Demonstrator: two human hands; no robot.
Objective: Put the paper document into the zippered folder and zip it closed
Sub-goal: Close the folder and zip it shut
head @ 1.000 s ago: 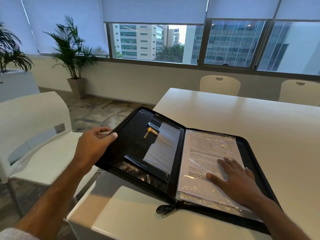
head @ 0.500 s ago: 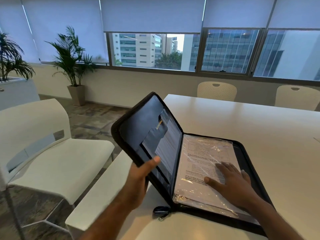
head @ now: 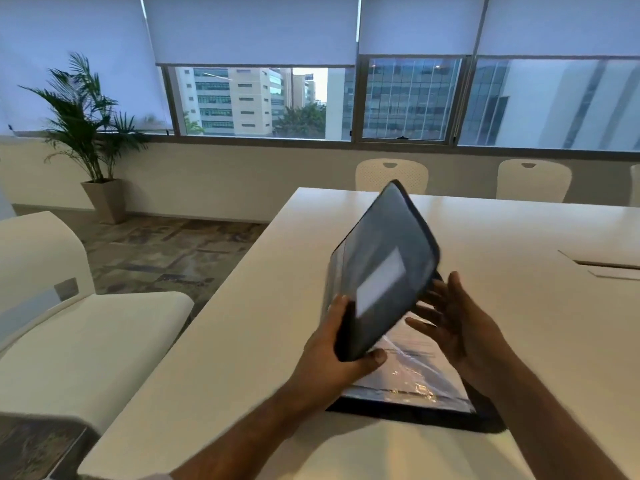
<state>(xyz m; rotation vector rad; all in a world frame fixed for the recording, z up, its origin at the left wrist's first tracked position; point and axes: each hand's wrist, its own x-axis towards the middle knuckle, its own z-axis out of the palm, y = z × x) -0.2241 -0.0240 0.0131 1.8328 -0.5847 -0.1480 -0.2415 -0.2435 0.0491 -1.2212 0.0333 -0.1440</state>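
The black zippered folder (head: 388, 271) lies on the white table (head: 263, 306), half folded. My left hand (head: 339, 355) grips the near edge of its left cover, which tilts steeply over the right half and shows its dark outside. The paper document (head: 415, 368) in a clear plastic sleeve rests inside on the right half, partly hidden by the cover. My right hand (head: 453, 323) hovers with fingers spread just right of the cover, above the document, holding nothing. The zipper is not visible.
A white chair (head: 69, 323) stands left of the table. Two more white chairs (head: 391, 174) sit at the far side under the windows. A potted plant (head: 90, 133) stands at the far left. A cable hatch (head: 609, 268) is set in the tabletop at right.
My left hand has swung the left cover up and over toward the right half. My right hand has lifted off the document and moved out from under the cover.
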